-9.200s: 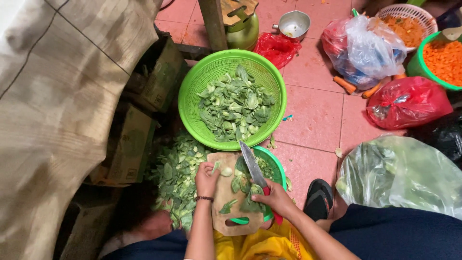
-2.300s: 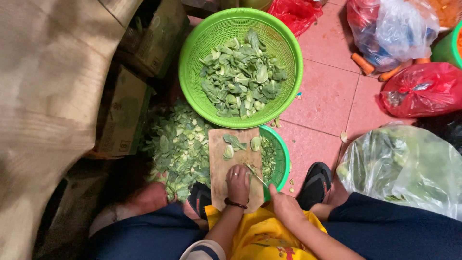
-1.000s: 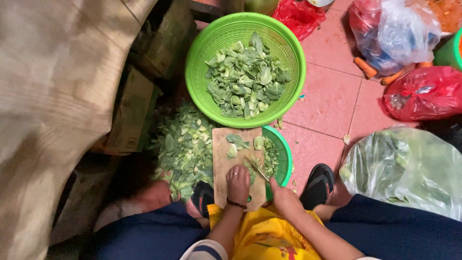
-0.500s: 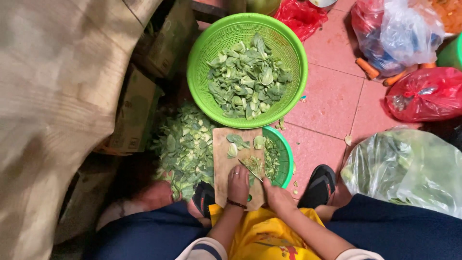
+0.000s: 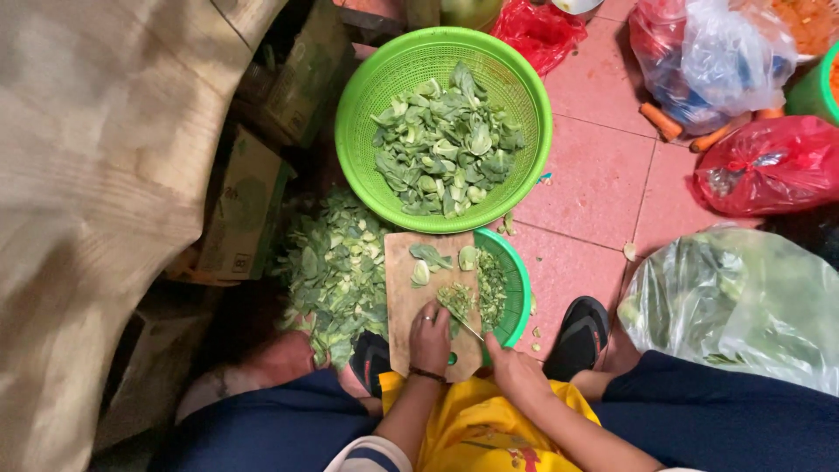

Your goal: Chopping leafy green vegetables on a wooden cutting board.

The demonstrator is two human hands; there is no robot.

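Since half a second ago, right hand (image 5: pixel 517 374) has drawn back slightly, fingers seemingly closed on knife (image 5: pixel 465 325), blade slanting up-left toward chopped greens (image 5: pixel 456 297) mid-frame on cutting board (image 5: pixel 404 288), left hand (image 5: pixel 430 332) curled, pinning them

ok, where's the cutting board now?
Head view, bottom centre: the cutting board lies below the big green basket, under the left hand.

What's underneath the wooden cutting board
A small green basket holding chopped greens sticks out under the wooden cutting board's right side. The rest of the basket and whatever else supports the board is covered.
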